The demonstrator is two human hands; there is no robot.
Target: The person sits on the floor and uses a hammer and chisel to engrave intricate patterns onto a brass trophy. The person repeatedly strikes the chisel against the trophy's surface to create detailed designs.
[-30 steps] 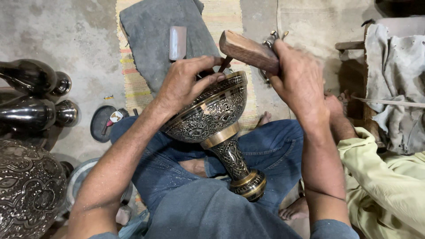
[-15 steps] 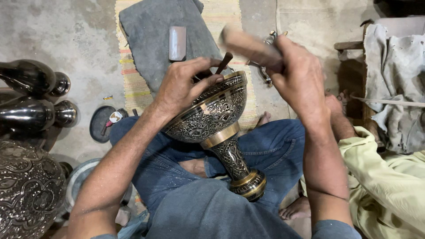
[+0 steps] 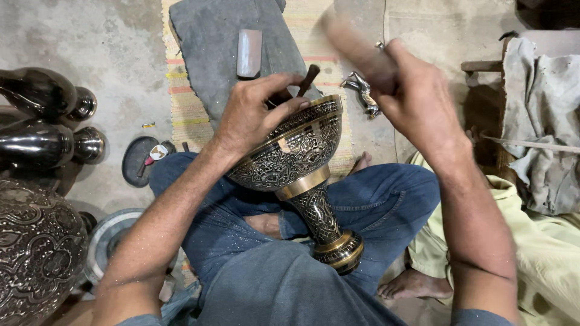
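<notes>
The engraved brass goblet (image 3: pixel 296 163) lies tilted across the seated person's lap, its bowl up toward the mat and its foot resting on the blue jeans (image 3: pixel 284 271). The left hand (image 3: pixel 254 111) curls over the goblet's rim, fingers pinching a thin dark chisel (image 3: pixel 308 78) whose tip meets the rim. The right hand (image 3: pixel 417 96) is raised just beside it, fingers wrapped tight round a wooden mallet (image 3: pixel 353 45), blurred. A grey cloth (image 3: pixel 211 54) lies on the striped mat with a small flat stone block (image 3: pixel 249 53) on it. Dark metal vases (image 3: pixel 42 121) stand on the floor at the left, well apart.
</notes>
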